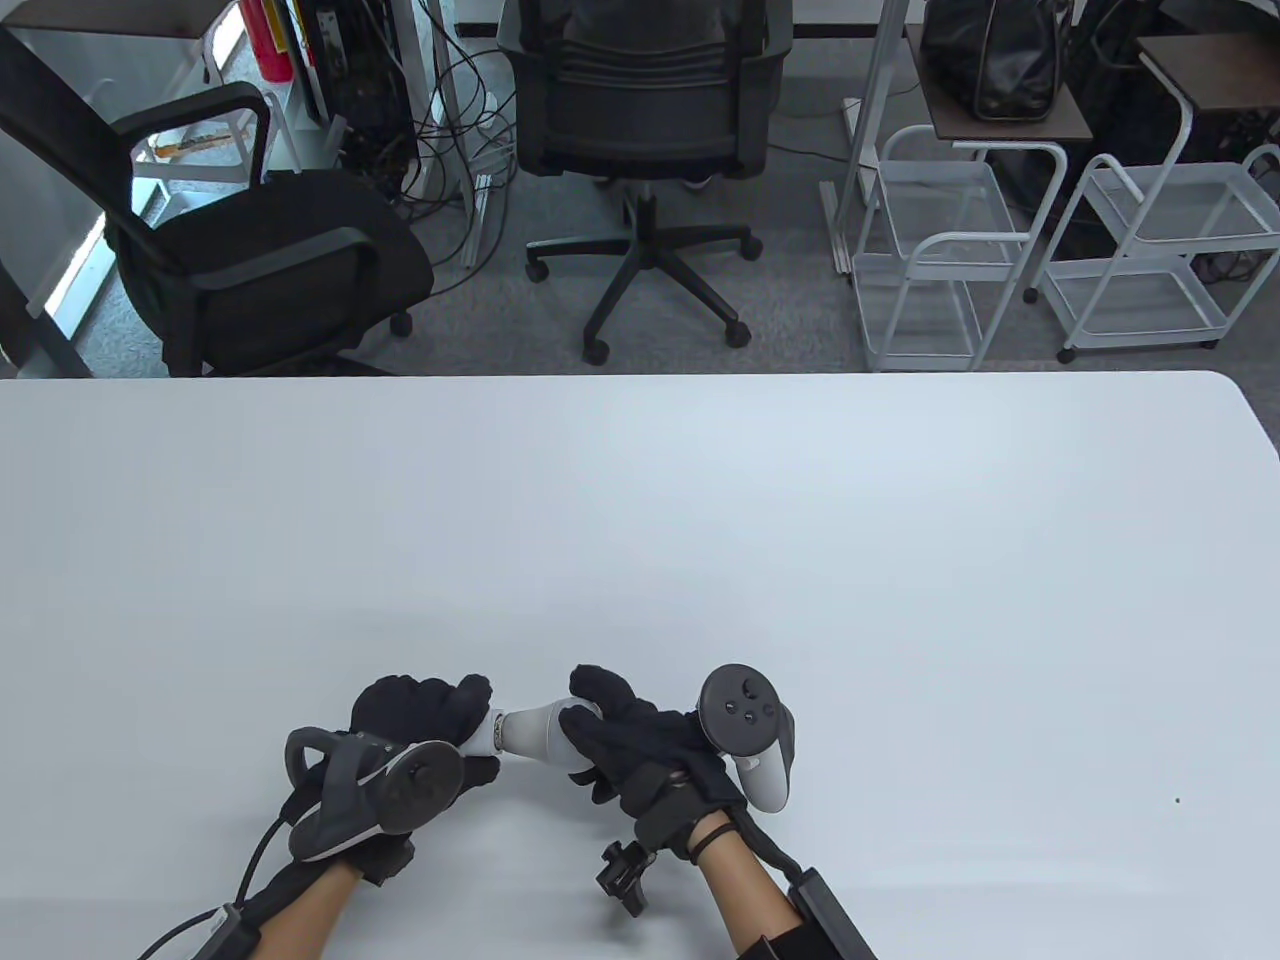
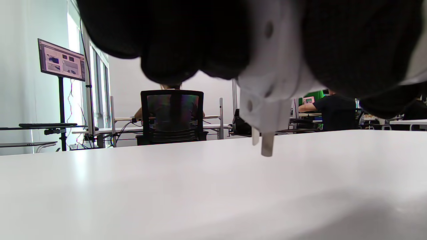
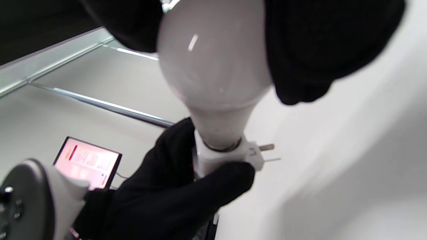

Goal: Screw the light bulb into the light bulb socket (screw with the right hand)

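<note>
Between the two gloved hands, just above the white table (image 1: 700,520), a white light bulb (image 1: 538,730) lies sideways with its narrow neck pointing to the person's left. That neck sits in a white light bulb socket (image 1: 486,731), and in the right wrist view a ring of metal thread shows at the joint — the bulb's base is inside the socket's mouth, though how deep it is seated cannot be told.

The left hand (image 1: 425,725) grips the socket, fingers curled over its top and thumb underneath. From the left wrist view the socket's two flat plug prongs (image 2: 265,141) stick out past the glove, hanging above the tabletop without touching it. The right hand (image 1: 640,740) is wrapped round the bulb's round globe, fingers over the top and thumb at the near side; the right wrist view shows the frosted glass pinched between dark fingertips (image 3: 307,50).

Each hand carries a tracker on its back — the left one (image 1: 375,790) dark, the right one (image 1: 750,735) grey and white. Beyond the fingertips, past the table's far edge, stand two black office chairs (image 1: 640,130) and white wire carts (image 1: 940,260).
</note>
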Tool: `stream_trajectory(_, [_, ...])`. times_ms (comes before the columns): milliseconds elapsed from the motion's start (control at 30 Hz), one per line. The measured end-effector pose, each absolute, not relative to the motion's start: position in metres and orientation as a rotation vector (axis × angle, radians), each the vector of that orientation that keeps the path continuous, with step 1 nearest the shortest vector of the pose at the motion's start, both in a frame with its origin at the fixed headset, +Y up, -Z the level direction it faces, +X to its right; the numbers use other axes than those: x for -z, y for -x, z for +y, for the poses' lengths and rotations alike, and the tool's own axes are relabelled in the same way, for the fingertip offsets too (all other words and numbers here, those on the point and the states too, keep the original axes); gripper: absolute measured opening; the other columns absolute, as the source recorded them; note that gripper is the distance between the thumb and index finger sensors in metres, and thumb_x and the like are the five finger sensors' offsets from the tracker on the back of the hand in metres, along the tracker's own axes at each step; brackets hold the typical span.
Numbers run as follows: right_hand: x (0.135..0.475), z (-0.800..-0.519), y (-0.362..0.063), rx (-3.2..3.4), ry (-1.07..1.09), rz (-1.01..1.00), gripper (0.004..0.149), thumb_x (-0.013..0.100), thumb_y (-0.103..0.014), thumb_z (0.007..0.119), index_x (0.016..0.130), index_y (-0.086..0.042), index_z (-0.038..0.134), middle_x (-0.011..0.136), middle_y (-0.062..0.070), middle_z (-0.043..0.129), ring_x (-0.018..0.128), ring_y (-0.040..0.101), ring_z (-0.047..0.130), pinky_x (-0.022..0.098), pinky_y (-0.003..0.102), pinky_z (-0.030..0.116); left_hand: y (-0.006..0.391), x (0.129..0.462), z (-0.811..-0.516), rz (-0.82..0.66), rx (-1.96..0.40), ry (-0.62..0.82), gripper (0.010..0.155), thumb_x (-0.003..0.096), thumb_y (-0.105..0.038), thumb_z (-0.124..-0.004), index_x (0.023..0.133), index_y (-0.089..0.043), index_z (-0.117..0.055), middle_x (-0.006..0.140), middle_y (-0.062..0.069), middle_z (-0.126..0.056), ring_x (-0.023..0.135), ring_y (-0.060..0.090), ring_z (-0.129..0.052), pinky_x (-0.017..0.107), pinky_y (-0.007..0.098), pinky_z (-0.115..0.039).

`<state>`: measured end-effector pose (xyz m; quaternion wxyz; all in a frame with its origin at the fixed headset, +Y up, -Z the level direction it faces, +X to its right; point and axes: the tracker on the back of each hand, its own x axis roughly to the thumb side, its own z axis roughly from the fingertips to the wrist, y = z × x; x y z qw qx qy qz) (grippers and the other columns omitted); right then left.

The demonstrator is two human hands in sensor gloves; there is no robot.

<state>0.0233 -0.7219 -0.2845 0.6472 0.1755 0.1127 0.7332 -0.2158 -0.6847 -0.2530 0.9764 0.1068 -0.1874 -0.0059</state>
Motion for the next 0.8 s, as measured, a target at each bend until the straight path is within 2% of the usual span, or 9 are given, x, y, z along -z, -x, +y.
stream_trajectory(100, [0.283, -0.724, -0.023, -1.689, -0.444, 0.246, 0.061, 0.061, -0.032, 0.067, 0.102, 0.010, 0.048, 0.073, 0.050, 0.067, 0.045, 0.050, 0.087, 0.025, 0.042, 0.080, 0.217, 0.253, -0.685, -0.376, -0.002, -0.208, 0.073, 0.0377, -0.057, -0.089, 0.100, -0.024, -0.069, 0.073, 0.005, -0.087, 0.066, 0.020, -0.086, 0.072, 0.054, -0.065])
stream_trajectory(167, [0.283, -0.722, -0.022, -1.702, -0.497, 0.253, 0.063, 0.060, -0.031, 0.070, 0.104, 0.004, 0.043, 0.086, 0.050, 0.054, 0.058, 0.058, 0.078, 0.032, 0.050, 0.076, 0.218, 0.254, -0.684, -0.378, -0.011, -0.188, 0.073, 0.0382, -0.057, -0.089, 0.100, -0.024, -0.070, 0.072, 0.005, -0.087, 0.066, 0.020, -0.087, 0.072, 0.055, -0.065])
stream_trajectory(200, [0.283, -0.720, -0.021, -1.730, -0.537, 0.263, 0.063, 0.060, -0.032, 0.070, 0.105, 0.003, 0.042, 0.087, 0.051, 0.052, 0.059, 0.057, 0.078, 0.033, 0.049, 0.076, 0.218, 0.254, -0.684, -0.377, -0.031, -0.186, 0.073, 0.0382, -0.057, -0.089, 0.100, -0.023, -0.070, 0.072, 0.006, -0.087, 0.066, 0.021, -0.086, 0.072, 0.055, -0.065])
stream_trajectory(267, [0.283, -0.717, -0.020, -1.762, -0.542, 0.247, 0.064, 0.059, -0.032, 0.072, 0.103, 0.006, 0.046, 0.080, 0.050, 0.061, 0.054, 0.053, 0.083, 0.031, 0.046, 0.079, 0.218, 0.253, -0.685, -0.375, -0.026, -0.194, 0.073, 0.0377, -0.057, -0.089, 0.100, -0.024, -0.070, 0.073, 0.005, -0.087, 0.067, 0.021, -0.086, 0.074, 0.056, -0.063])
stream_trajectory(467, [0.282, -0.725, -0.020, -1.655, -0.401, 0.275, 0.062, 0.059, -0.031, 0.070, 0.098, 0.013, 0.050, 0.068, 0.054, 0.065, 0.041, 0.050, 0.086, 0.022, 0.041, 0.080, 0.213, 0.252, -0.687, -0.374, 0.055, -0.225, 0.074, 0.0364, -0.059, -0.087, 0.100, -0.026, -0.069, 0.072, 0.003, -0.087, 0.066, 0.018, -0.086, 0.075, 0.055, -0.062])
stream_trajectory(567, [0.283, -0.725, -0.021, -1.716, -0.481, 0.265, 0.064, 0.061, -0.034, 0.068, 0.101, 0.009, 0.045, 0.076, 0.049, 0.064, 0.049, 0.051, 0.084, 0.028, 0.045, 0.079, 0.215, 0.253, -0.687, -0.373, 0.011, -0.197, 0.073, 0.0366, -0.059, -0.087, 0.099, -0.025, -0.070, 0.071, 0.003, -0.087, 0.065, 0.019, -0.086, 0.074, 0.055, -0.063])
stream_trajectory(633, [0.283, -0.720, -0.021, -1.762, -0.554, 0.263, 0.064, 0.060, -0.033, 0.070, 0.104, 0.005, 0.041, 0.085, 0.050, 0.054, 0.058, 0.055, 0.078, 0.034, 0.051, 0.075, 0.217, 0.253, -0.687, -0.366, -0.020, -0.193, 0.073, 0.0368, -0.059, -0.088, 0.099, -0.025, -0.070, 0.071, 0.003, -0.087, 0.066, 0.019, -0.086, 0.075, 0.055, -0.061])
stream_trajectory(700, [0.282, -0.715, -0.020, -1.797, -0.573, 0.238, 0.064, 0.059, -0.033, 0.072, 0.101, 0.008, 0.048, 0.077, 0.050, 0.063, 0.052, 0.053, 0.084, 0.030, 0.048, 0.078, 0.216, 0.252, -0.688, -0.363, -0.006, -0.215, 0.073, 0.0360, -0.059, -0.088, 0.100, -0.027, -0.069, 0.073, 0.002, -0.087, 0.068, 0.018, -0.086, 0.077, 0.055, -0.060])
stream_trajectory(800, [0.282, -0.713, -0.019, -1.784, -0.526, 0.242, 0.062, 0.058, -0.032, 0.072, 0.097, 0.012, 0.052, 0.069, 0.052, 0.067, 0.042, 0.049, 0.087, 0.023, 0.042, 0.081, 0.213, 0.250, -0.687, -0.374, 0.051, -0.238, 0.074, 0.0351, -0.061, -0.086, 0.099, -0.029, -0.069, 0.073, 0.000, -0.088, 0.068, 0.017, -0.087, 0.076, 0.055, -0.062])
